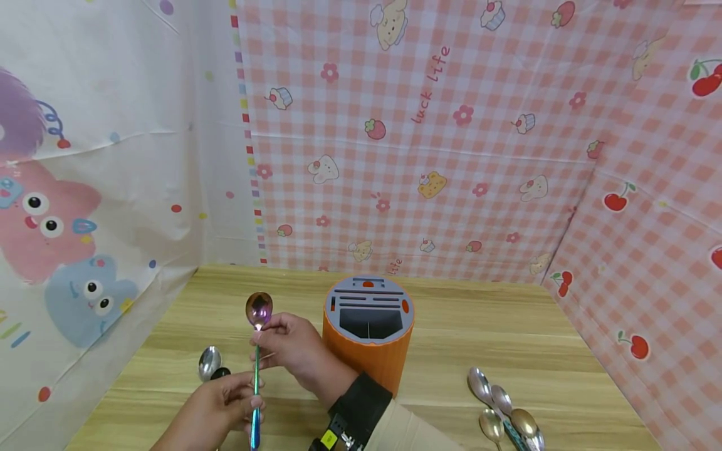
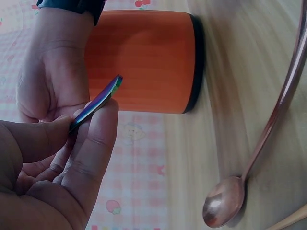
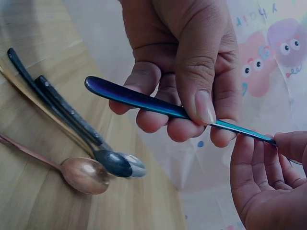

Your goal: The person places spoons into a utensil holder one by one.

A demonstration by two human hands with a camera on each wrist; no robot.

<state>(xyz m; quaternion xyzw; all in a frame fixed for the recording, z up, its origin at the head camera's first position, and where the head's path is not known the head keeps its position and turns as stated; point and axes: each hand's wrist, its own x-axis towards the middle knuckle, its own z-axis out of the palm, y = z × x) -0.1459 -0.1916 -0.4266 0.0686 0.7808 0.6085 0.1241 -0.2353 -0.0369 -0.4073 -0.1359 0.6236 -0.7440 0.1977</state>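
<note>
Both hands hold an iridescent spoon point(image 1: 259, 308) upright in the head view, bowl at the top, with a blue-green-purple handle point(image 3: 139, 101). My left hand point(image 1: 217, 401) pinches the lower handle between thumb and fingers. My right hand point(image 1: 293, 347) pinches it just under the bowl, as the right wrist view also shows at lower right. Right of the hands stands an orange cylindrical cutlery holder point(image 1: 361, 360) with a grey slotted top point(image 1: 369, 304). Near my left hand lie a silver spoon point(image 1: 210, 362), a black spoon point(image 3: 112, 163) and a copper spoon point(image 2: 224, 201).
A group of several spoons point(image 1: 524, 423), silver and gold-toned, lies at the right front of the wooden table point(image 1: 468, 326). A gold-coloured handle point(image 3: 43, 103) lies among the left group. Patterned cloths point(image 1: 395, 156) hang behind and at both sides of the table.
</note>
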